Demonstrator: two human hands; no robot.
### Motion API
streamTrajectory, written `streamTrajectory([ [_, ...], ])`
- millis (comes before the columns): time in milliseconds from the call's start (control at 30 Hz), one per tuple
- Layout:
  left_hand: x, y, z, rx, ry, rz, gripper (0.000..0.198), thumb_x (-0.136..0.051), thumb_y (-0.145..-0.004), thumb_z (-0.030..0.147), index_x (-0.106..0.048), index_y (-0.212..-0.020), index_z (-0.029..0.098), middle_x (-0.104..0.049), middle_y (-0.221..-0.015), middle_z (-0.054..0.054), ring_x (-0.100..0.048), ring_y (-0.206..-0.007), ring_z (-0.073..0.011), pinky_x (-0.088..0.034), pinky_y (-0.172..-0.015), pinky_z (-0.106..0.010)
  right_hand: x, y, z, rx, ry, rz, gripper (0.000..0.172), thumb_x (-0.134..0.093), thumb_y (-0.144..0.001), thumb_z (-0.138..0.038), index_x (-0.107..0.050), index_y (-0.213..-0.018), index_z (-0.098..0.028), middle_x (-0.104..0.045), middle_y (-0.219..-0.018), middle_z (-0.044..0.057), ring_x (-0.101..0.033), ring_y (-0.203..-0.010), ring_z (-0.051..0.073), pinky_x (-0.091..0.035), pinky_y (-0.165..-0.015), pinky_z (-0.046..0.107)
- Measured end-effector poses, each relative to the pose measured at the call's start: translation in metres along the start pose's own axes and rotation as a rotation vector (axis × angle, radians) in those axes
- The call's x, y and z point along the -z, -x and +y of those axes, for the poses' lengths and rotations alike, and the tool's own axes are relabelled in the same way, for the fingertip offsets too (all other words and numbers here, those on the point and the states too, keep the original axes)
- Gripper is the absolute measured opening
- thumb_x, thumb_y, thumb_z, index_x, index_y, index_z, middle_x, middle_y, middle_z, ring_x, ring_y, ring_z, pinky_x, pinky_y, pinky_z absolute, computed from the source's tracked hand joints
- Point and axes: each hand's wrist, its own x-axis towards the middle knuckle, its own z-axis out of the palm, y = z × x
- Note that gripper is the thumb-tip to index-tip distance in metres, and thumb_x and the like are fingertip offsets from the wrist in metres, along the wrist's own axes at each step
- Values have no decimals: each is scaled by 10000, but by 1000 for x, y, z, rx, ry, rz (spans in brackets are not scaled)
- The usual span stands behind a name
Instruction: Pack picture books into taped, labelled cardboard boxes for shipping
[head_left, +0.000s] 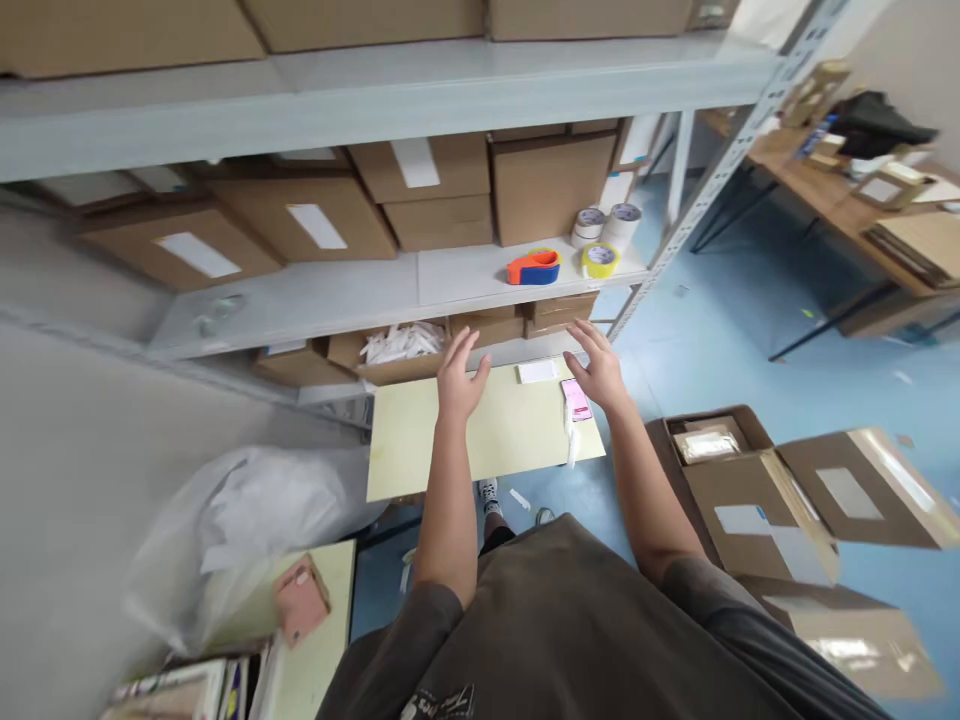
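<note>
Big grey shelf rack point(450, 280) stuffed with cardboard boxes point(551, 185), and right in front of it a pale yellow table point(420, 440). The left hand point(461, 375) and right hand point(596, 370) hover over its far edge, fingers loosely spread, nothing held. A pink packet point(576, 398) lies on the table just beside the right hand's wrist, and a small white card point(538, 372) sits between the hands.

Stockroom / packing area: grey metal shelving point(420, 95) stacked with labelled cardboard boxes point(311, 215), tape rolls point(609, 225) and a tape dispenser point(534, 268) on the shelf, open cartons point(757, 500) on the blue floor point(750, 330).
</note>
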Motion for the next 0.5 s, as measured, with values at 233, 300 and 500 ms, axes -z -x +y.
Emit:
streamTrajectory([
  [233, 77, 95, -7, 209, -169, 109, 554, -639, -1031, 367, -586, -1566, 237, -590, -1616, -130, -531, -1529, -285, -417, -1305, -486, -44, 9, -45, 126, -169, -143, 612, -590, -1054, -494, -513, -1619, -274, -530, -1663, 151, -505, -1545, 344, -437, -1273, 622],
  [300, 107, 126, -13, 265, -205, 178, 556, -644, -1021, 354, -589, -1560, 228, -598, -1607, -134, -538, -1522, -285, -422, -1302, -493, -65, 14, -69, 166, -211, -179, 615, -609, -1041, -511, -532, -1603, -271, -544, -1646, 159, -519, -1533, 352, -452, -1257, 628],
  [500, 201, 237, -31, 413, -285, 377, 517, -617, -1033, 336, -611, -1534, 211, -604, -1591, -144, -546, -1511, -275, -426, -1301, -494, -139, 38, -170, 307, -331, -307, 615, -621, -1032, -524, -554, -1585, -264, -563, -1624, 165, -538, -1516, 360, -469, -1245, 631],
])
